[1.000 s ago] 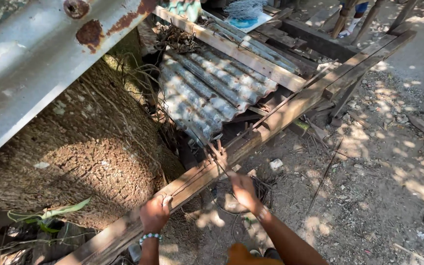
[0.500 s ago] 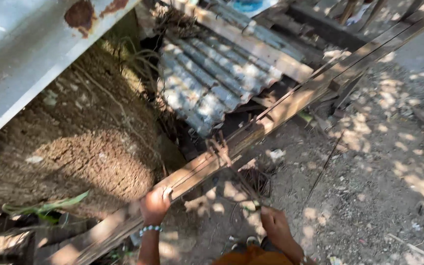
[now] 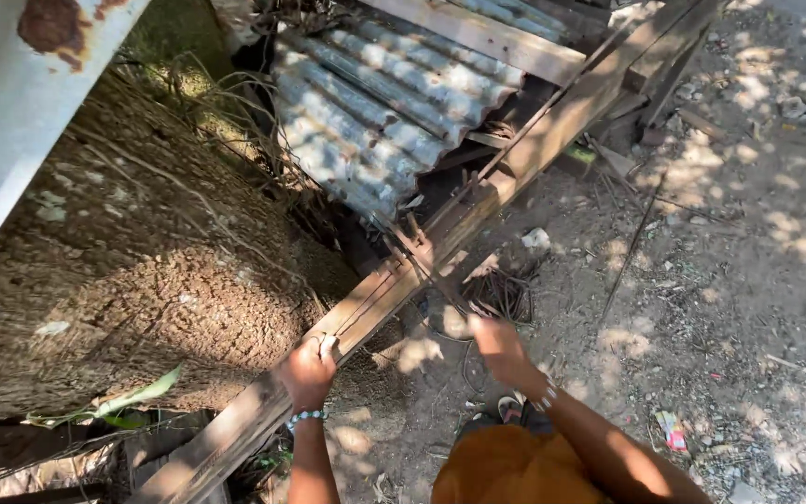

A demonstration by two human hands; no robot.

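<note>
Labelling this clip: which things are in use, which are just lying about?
In use:
left hand gripping the long wooden beam
right hand reaching toward the tangle of wire on the ground

Lying about:
corrugated metal sheets
dirt mound
rusty painted panel
green leaf

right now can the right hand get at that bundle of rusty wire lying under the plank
Probably yes: the right hand hangs just short of the rusty wire bundle on the ground, with only open dirt between them.

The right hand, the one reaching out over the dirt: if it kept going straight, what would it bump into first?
Probably the dark tangle of rusty wire just ahead of the right hand, below the long weathered wooden beam. Depth is hard to judge from above.
</note>
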